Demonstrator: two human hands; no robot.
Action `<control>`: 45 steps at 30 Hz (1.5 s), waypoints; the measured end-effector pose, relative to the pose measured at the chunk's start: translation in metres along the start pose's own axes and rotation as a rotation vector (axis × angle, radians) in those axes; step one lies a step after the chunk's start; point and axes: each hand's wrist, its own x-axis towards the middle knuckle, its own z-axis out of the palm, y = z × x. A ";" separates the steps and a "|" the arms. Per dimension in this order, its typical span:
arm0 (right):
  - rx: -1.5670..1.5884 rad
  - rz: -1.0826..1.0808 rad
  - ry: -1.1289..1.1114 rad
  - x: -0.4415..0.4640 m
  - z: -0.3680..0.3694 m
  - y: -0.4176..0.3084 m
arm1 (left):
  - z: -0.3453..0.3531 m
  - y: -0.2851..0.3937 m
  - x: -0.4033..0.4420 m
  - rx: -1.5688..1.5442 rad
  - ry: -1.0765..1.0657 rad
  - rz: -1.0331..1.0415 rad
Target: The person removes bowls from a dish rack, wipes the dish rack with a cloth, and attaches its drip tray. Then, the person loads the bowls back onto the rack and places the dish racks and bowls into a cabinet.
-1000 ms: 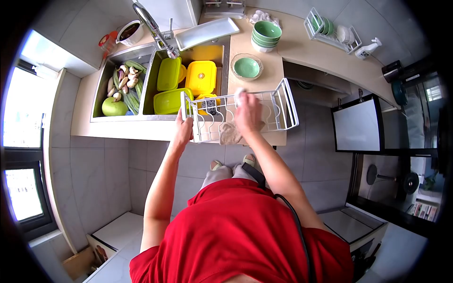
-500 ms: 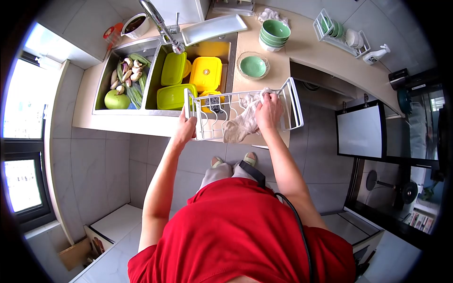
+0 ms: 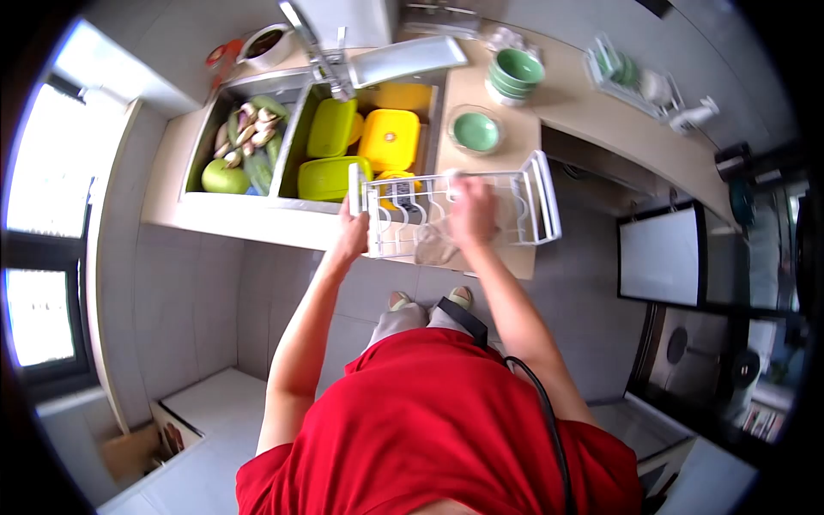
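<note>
A white wire dish rack [image 3: 547,202] is held up in front of the counter's edge. My left hand [image 3: 351,233] is closed around its left end. Near the middle of the rack, my right hand [image 3: 472,213], smeared by motion, presses a pale cloth [image 3: 436,247] against the wires. Part of the cloth hangs below that hand, and the rest is hidden behind it. Just beyond the rack, a green bowl [image 3: 476,131] sits inside a clear dish on the counter.
Left of the rack, a double sink [image 3: 286,196] holds vegetables on one side and yellow and green containers [image 3: 390,137] on the other. Stacked green bowls [image 3: 517,72] stand on the counter behind. A white tray [image 3: 408,62] lies by the faucet [image 3: 319,53].
My right hand has moved left along the rack with the cloth, which now hangs less widely. The whole view has shifted slightly, and my left hand keeps its hold.
</note>
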 end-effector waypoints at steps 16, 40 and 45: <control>0.072 -0.430 -0.252 0.000 0.054 -0.080 | 0.004 -0.006 0.002 0.349 -0.021 0.117; 0.346 -0.092 -0.163 -0.016 0.021 -0.057 | 0.049 0.002 -0.012 0.106 -0.152 0.140; 0.142 -0.396 -0.224 -0.091 -0.037 -0.019 | 0.066 -0.003 -0.003 0.089 -0.157 0.150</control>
